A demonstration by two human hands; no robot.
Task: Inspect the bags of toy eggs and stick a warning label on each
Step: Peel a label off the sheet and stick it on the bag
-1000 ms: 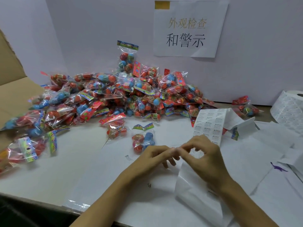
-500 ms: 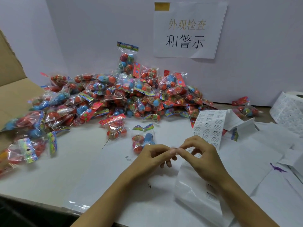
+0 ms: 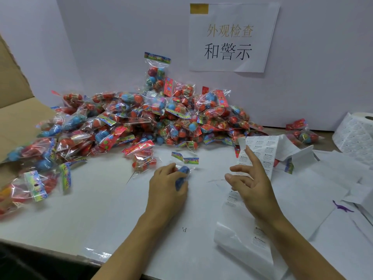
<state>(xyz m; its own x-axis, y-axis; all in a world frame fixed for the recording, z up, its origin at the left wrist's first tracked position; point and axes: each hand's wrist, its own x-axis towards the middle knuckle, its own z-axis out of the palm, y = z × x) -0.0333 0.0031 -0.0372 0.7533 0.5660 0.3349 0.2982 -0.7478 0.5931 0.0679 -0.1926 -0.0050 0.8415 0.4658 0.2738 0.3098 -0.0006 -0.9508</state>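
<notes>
The left hand is closed around one bag of toy eggs. It presses the bag down on the desk, likely so the bag stays flat for a label. A blue egg peeks out beside the thumb. The bag's bright paper top points away toward the pile.

The right hand is just to the right, lifted a little, fingers spread. A small white label seems to sit on the tip of the pointing finger, sticky side ready, but it is too small to be sure. The hand grips nothing else.

Behind and under that hand runs the label strip. It lies close so new labels are easy to peel. A big roll waits at the far right.

The pile of bags fills the far left side, by a cardboard box. A paper sign hangs on the wall.

The next step is probably to press the label on the held bag.
</notes>
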